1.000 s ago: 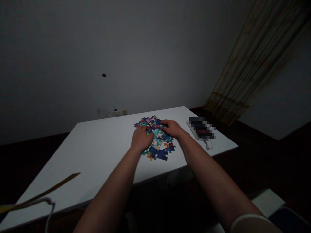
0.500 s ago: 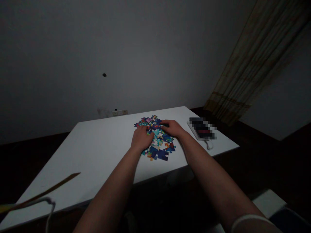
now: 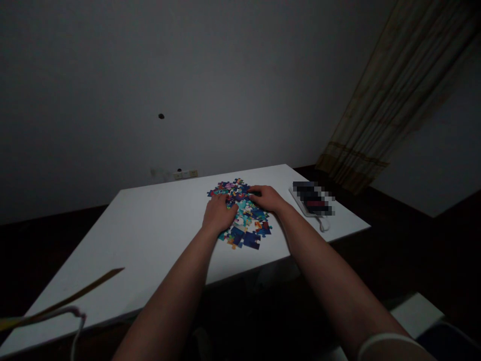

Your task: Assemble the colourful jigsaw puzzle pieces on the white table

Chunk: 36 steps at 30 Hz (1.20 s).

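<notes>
A heap of colourful jigsaw puzzle pieces (image 3: 246,215) lies on the white table (image 3: 158,230), mostly blue, teal and purple. My left hand (image 3: 219,211) rests palm down on the heap's left side, with its thumb spread toward the middle and its fingers covering some pieces. Against the right side, my right hand (image 3: 266,197) lies with thumb and fingers apart, its fingertips touching the pieces. Neither hand grips a piece that I can see. Larger dark blue pieces (image 3: 251,240) lie at the near end of the heap.
On the table's right stands a blurred-out, tablet-like device (image 3: 313,199) with a white cable (image 3: 323,224). A thin brown strip (image 3: 90,287) and a pale cord (image 3: 77,312) are at the near left. Behind the table is a wall with a socket (image 3: 186,174); a curtain (image 3: 361,110) hangs at right.
</notes>
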{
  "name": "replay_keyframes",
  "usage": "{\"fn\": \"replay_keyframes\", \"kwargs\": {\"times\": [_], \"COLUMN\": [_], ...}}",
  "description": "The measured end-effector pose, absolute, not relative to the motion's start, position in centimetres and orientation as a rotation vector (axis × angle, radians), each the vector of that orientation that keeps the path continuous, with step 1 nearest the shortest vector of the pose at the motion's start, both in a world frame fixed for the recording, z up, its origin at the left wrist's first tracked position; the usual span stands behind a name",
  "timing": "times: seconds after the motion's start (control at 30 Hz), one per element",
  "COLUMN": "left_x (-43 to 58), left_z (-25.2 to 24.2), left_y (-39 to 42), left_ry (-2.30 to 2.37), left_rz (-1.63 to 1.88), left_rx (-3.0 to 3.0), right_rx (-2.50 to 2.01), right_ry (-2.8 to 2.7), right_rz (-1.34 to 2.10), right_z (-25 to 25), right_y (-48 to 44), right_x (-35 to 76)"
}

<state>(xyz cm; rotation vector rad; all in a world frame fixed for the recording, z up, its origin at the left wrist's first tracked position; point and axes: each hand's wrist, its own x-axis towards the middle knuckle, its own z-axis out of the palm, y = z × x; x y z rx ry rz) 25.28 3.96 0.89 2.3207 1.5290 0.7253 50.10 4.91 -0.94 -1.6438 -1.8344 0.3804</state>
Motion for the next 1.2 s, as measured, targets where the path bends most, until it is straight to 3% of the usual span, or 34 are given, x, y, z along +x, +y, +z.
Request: {"fn": "replay_keyframes", "kwargs": {"times": [1.2], "left_x": [25.82], "left_z": [1.38], "left_y": [3.79], "left_ry": [1.478], "left_rz": [0.876], "left_rx": [2.158], "right_rx": [-1.703], "right_ry": [-1.804], "right_rz": [0.350], "right_z": [-0.40], "right_y": [4.87], "right_x": [49.67]}}
